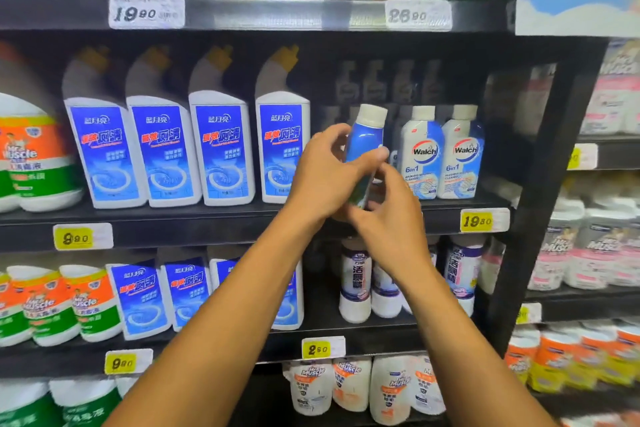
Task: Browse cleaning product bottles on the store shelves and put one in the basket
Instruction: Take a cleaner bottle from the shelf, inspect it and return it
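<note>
Holding a small blue plastic bottle with a white cap (pixel 366 139), the left hand (pixel 325 180) curls its fingers and thumb round the middle. The right hand (pixel 391 215) pinches the bottle lower down. Both arms reach up and forward. The bottle tilts in the air, in front of the black middle shelf (pixel 207 218). Two white and blue Walch bottles (pixel 443 156) stand just beside it.
</note>
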The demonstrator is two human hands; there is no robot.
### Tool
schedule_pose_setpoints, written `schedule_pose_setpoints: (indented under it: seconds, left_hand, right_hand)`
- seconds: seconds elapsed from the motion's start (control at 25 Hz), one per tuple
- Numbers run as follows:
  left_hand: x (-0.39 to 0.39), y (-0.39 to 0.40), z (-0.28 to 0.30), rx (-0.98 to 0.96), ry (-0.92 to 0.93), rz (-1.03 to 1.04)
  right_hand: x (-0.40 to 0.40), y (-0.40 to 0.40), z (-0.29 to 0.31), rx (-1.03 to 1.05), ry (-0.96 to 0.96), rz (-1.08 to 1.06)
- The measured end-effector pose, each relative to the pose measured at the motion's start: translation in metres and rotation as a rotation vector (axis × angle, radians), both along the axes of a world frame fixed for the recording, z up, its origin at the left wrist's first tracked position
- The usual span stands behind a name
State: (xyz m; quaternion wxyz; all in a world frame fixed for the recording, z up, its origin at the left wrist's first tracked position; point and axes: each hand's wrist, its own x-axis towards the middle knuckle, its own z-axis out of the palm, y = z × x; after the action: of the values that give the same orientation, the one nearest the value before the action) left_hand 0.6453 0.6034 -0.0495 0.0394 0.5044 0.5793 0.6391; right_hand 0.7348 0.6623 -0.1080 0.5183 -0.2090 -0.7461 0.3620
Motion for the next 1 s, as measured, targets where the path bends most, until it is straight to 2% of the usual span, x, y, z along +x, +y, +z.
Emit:
schedule_pose_setpoints:
  seconds: [0.12, 0.24, 0.44, 0.52, 0.6, 0.8, 0.88, 1.0]
  left_hand:
    - [-0.019, 0.011, 0.010, -0.051, 0.036, -0.047]
    - [-0.034, 0.030, 0.004, -0.112, 0.023, -0.027]
    - [-0.036, 0.055, -0.018, -0.063, -0.035, 0.214]
    - [-0.035, 0.057, -0.025, -0.045, 0.010, 0.346]
    - [-0.033, 0.058, -0.028, -0.027, 0.040, 0.409]
    - [-0.034, 0.062, -0.043, -0.089, 0.064, 0.286]
    - [-0.033, 0.063, -0.050, -0.092, 0.057, 0.250]
    - [-0.032, 0.069, -0.052, -0.070, 0.061, 0.261]
  right_hand:
    - [0.004, 0.033, 0.014, -0.080, 0.038, 0.245]
    - [0.004, 0.062, 0.026, -0.075, -0.045, 0.354]
    - [-0.002, 0.091, 0.031, -0.149, -0.206, 0.505]
    - [-0.002, 0.098, 0.027, -0.124, -0.246, 0.455]
    - [-0.002, 0.101, 0.022, -0.074, -0.275, 0.311]
    - [0.005, 0.096, 0.013, 0.239, -0.322, -0.128]
    - [0.012, 0.097, 0.012, 0.244, -0.280, -0.159]
    - [0.023, 0.104, 0.011, 0.139, -0.181, -0.118]
